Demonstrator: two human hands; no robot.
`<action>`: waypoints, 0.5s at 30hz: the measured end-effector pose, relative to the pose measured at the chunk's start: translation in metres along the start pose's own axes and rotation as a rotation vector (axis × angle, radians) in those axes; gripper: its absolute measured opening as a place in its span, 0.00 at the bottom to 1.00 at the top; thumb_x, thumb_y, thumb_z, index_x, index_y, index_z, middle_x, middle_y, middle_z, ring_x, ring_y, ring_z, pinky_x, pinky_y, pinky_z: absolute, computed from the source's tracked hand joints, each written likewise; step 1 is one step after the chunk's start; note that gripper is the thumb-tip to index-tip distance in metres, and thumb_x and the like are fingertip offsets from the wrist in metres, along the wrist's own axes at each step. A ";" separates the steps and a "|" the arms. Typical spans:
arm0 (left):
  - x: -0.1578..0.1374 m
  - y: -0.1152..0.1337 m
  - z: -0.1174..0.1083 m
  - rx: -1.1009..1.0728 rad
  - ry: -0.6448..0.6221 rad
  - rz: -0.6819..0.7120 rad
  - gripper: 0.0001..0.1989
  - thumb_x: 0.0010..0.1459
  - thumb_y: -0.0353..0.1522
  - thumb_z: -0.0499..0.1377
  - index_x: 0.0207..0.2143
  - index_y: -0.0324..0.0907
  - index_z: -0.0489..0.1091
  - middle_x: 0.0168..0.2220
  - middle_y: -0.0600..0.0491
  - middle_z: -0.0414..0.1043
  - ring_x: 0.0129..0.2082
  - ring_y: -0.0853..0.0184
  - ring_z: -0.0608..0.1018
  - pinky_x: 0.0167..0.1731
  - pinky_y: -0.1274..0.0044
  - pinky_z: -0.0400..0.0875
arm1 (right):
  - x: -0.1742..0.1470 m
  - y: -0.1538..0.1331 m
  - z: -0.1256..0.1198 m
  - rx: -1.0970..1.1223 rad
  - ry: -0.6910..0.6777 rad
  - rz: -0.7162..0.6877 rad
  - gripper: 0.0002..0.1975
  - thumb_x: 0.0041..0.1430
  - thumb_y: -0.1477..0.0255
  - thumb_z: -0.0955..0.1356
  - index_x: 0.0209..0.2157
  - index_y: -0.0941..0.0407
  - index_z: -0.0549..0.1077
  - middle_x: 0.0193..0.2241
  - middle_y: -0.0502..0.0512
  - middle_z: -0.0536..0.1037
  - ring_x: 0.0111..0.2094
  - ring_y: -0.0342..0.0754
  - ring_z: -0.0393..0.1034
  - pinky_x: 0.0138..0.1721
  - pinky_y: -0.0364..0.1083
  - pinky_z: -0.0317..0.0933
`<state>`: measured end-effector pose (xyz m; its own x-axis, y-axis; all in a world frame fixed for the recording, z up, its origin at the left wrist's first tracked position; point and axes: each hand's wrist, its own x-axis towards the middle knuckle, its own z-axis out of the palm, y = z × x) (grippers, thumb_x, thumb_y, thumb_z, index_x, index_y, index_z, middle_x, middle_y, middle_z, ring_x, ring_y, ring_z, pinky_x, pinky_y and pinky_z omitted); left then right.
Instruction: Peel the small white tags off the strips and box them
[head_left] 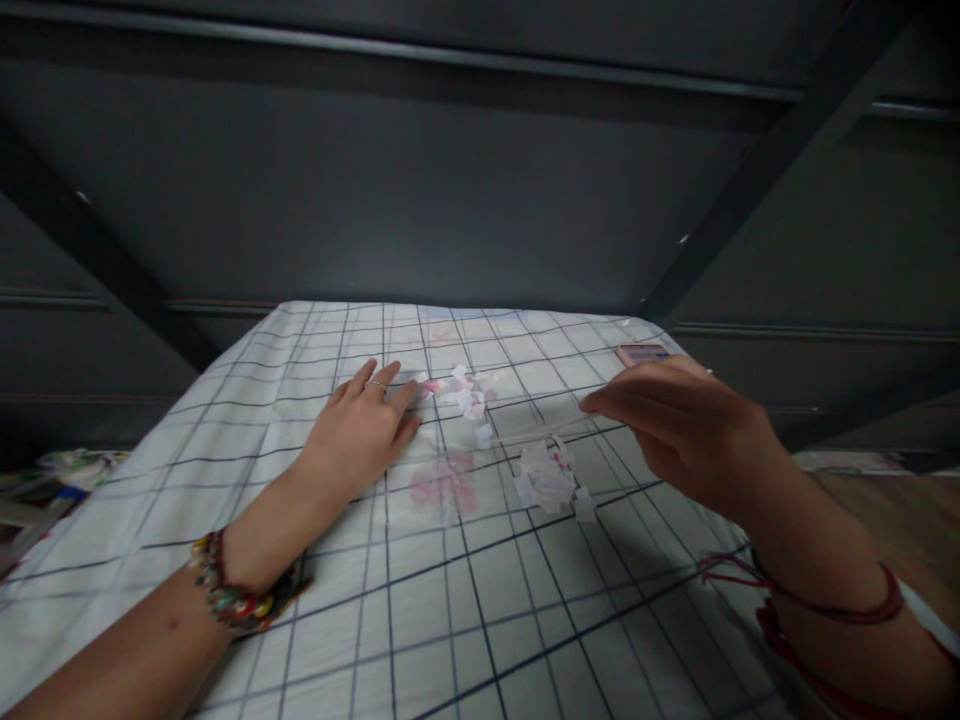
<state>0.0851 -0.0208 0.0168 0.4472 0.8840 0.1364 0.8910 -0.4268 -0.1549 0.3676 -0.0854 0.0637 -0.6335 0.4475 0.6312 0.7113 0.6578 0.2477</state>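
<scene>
Thin pale stick point(536, 434) appears pinched in the fingers point(598, 402) of the right hand point(679, 420); grip is read as narrow, though the contact is partly hidden by the hand itself. Stick is carried over the checked cloth point(337, 620), extending leftward from those fingertips, long axis running crosswise with a slight slant toward the wearer at its far end. Left end is placed at or just beside a small white scrap point(484, 436); touching or hovering can't be told. That scrap is set at the near end of a loose string of scraps point(471, 402), which is flanked by both hands, the left hand point(356, 425) being nearer. Left hand is laid palm down, fingers spread, nothing visibly gripped; index tip is brought up close to the leftmost pink-marked bit, contact not clear. Stick looks slim, straight, whitish, faint against the cloth; its material can't be made out. Scraps look papery, mostly white, some marked pink. A denser scrap heap point(547, 478) is piled on the wearer's side of the stick. A flat, see-through sheet with pink patches point(442, 485) is spread left of the heap. A phone point(641, 352) is partly covered by the right hand in this view.
</scene>
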 end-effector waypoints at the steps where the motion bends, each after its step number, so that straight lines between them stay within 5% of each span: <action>1: 0.000 0.000 0.000 -0.002 -0.001 -0.002 0.22 0.65 0.35 0.53 0.58 0.36 0.65 0.63 0.38 0.59 0.64 0.45 0.57 0.58 0.59 0.60 | 0.001 -0.001 -0.001 0.016 -0.003 -0.007 0.15 0.56 0.89 0.60 0.36 0.58 0.71 0.26 0.51 0.76 0.26 0.44 0.68 0.29 0.46 0.59; 15: 0.000 -0.001 0.000 -0.018 0.019 -0.001 0.22 0.65 0.35 0.52 0.58 0.37 0.65 0.63 0.39 0.60 0.64 0.45 0.58 0.57 0.58 0.61 | -0.004 0.002 0.004 -0.027 -0.007 0.032 0.16 0.57 0.88 0.59 0.37 0.56 0.71 0.27 0.49 0.76 0.26 0.43 0.67 0.29 0.45 0.59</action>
<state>0.0844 -0.0209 0.0164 0.4473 0.8807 0.1556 0.8927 -0.4291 -0.1373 0.3704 -0.0839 0.0585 -0.6124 0.4725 0.6338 0.7391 0.6267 0.2469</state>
